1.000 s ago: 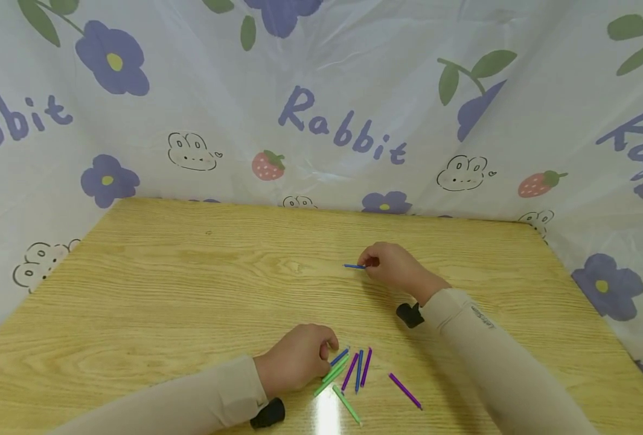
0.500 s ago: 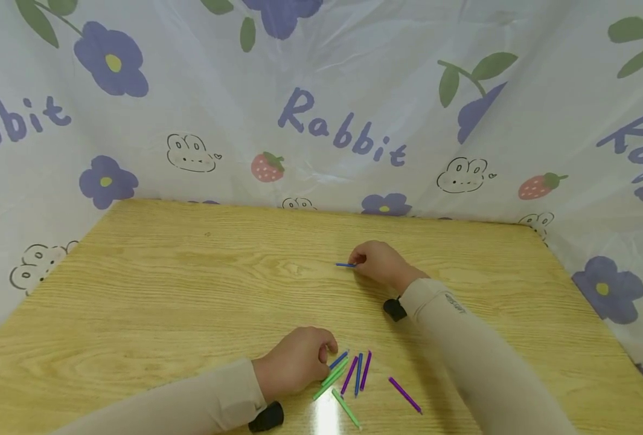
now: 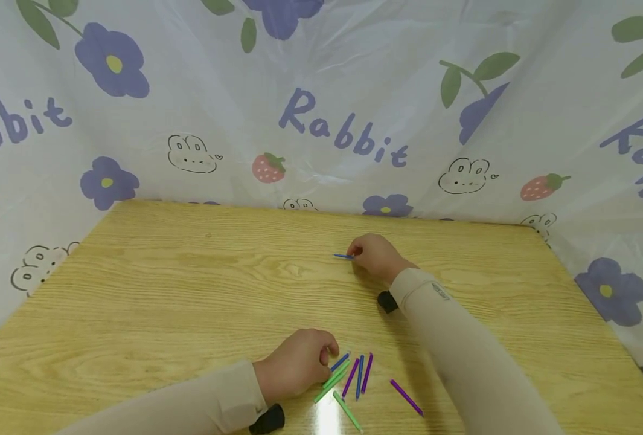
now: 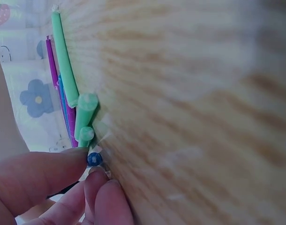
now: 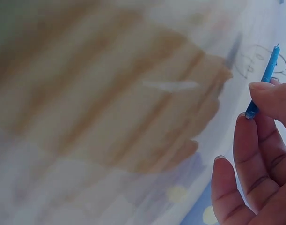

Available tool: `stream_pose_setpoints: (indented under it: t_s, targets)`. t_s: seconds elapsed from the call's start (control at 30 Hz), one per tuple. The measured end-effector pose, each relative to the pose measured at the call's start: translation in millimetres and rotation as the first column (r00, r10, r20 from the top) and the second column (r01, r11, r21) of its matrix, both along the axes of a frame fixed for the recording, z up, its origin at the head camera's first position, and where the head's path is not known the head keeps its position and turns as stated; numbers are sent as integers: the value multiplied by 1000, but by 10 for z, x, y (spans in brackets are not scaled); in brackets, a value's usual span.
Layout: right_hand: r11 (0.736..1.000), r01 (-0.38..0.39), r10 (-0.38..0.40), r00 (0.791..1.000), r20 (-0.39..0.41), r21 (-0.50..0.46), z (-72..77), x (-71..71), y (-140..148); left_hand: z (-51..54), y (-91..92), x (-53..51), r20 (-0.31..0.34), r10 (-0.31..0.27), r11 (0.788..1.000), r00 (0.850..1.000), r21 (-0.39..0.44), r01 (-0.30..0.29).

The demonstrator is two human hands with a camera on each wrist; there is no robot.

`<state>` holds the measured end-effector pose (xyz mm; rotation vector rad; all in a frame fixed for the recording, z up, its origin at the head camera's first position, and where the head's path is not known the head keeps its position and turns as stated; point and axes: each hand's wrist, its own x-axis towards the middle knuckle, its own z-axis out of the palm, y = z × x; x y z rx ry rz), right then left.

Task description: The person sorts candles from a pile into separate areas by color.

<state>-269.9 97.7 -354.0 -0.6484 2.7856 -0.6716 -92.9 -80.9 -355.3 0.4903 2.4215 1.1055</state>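
Toward the far edge of the table (image 3: 201, 290), somewhat right of its middle, pinches a slim blue stick (image 3: 342, 255) between thumb and fingers of the right hand (image 3: 375, 257), thin tip aimed at the left edge. Cannot tell whether this touches the table. Closer to the near edge, grasps the end of a second blue stick (image 3: 340, 362) between thumb and fingertips of the left hand (image 3: 296, 364). Just beside that grip, has two green sticks (image 3: 331, 386) side by side, with a third green stick (image 3: 348, 411) nearer the near edge. Next, toward the right edge, has a third blue stick (image 3: 360, 377) between two purple sticks (image 3: 351, 377) and, farther along, a third purple stick (image 3: 406, 397). Wears beige sleeves (image 3: 457, 338). Beyond the far edge, faces a white cloth (image 3: 223, 84) printed with flowers, strawberries and "Rabbit".
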Motion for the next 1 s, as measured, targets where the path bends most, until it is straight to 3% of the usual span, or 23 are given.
stream_pose_setpoints:
  t_s: [0.43,1.0]
  targets:
    - [998,50,-51,997,51,26,33,-100,-24,-3,-8,5,-13,-12,1000,1000,-4,12]
    - [995,18,-23,998,54,101,62,-147,-56,-25,-7,-4,-27,-17,1000,1000,-10,17]
